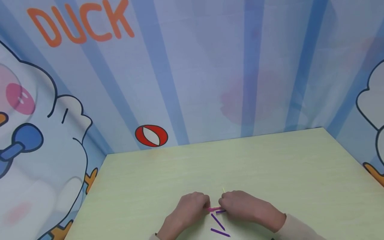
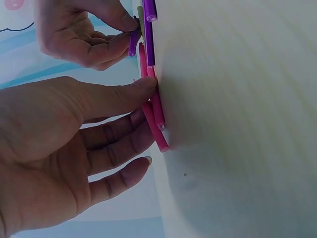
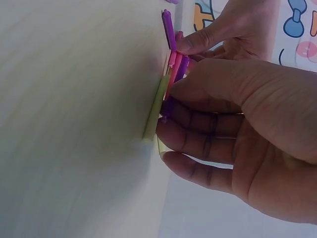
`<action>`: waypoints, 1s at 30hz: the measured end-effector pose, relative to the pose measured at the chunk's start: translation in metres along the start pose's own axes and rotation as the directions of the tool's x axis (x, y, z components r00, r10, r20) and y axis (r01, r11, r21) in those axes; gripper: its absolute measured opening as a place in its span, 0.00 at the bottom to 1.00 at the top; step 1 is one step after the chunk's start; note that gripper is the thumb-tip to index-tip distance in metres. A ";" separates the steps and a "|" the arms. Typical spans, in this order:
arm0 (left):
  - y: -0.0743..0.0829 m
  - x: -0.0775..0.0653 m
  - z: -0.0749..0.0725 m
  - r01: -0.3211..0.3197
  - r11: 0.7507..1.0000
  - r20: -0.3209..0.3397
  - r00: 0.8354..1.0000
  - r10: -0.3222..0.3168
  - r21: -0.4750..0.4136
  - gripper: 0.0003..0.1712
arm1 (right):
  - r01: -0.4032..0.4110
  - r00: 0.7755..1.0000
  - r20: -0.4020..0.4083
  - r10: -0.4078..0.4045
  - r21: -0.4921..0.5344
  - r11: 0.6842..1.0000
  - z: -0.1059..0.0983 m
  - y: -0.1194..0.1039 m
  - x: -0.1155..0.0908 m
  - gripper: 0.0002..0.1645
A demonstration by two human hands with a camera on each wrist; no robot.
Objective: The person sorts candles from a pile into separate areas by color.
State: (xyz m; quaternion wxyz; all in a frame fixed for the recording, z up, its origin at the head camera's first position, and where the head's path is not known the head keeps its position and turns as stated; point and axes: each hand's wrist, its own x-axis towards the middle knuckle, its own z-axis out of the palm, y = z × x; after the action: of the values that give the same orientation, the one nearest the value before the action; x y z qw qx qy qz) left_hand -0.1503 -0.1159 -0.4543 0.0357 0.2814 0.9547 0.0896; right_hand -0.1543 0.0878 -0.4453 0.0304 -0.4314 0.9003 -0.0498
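Note:
Both hands work close together low on the table. My left hand [image 1: 193, 208] has its thumb on one of two pink sticks [image 2: 156, 131], with the fingers behind; its outer fingers are loosely bent in the left wrist view. To the right, my right hand [image 1: 241, 205] pinches a short purple stick [image 2: 132, 43] between thumb and fingers. A yellow-green stick [image 3: 156, 109] lies on the table beside the right fingertips. Two more purple sticks, one slanting [image 1: 218, 222] and one nearer the front [image 1: 220, 232], lie below the hands. The fingers partly hide the pink sticks.
The pale green table [image 1: 168, 173] spreads around the hands. Behind it stands a blue striped backdrop [image 1: 204, 66] with cartoon duck prints, which also covers the left and right sides.

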 end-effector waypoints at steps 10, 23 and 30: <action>-0.001 -0.001 0.001 -0.018 1.000 -0.012 1.000 0.018 0.007 0.03 | -0.060 0.998 0.014 0.059 0.069 0.996 -0.005 0.005 0.004 0.09; -0.003 -0.002 0.002 -0.002 1.000 -0.003 1.000 0.002 0.000 0.03 | -0.080 0.997 -0.001 0.081 0.167 0.983 -0.012 0.018 0.013 0.09; -0.002 -0.001 0.002 -0.011 1.000 -0.014 1.000 0.011 0.014 0.04 | -0.107 0.993 -0.028 0.115 0.200 0.974 -0.014 0.030 0.020 0.10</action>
State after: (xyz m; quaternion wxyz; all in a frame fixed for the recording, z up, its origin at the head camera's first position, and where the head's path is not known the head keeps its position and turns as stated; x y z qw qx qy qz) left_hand -0.1502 -0.1176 -0.4563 0.0263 0.2864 0.9540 0.0851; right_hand -0.1914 0.0918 -0.4348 0.0582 -0.3742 0.9140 -0.1458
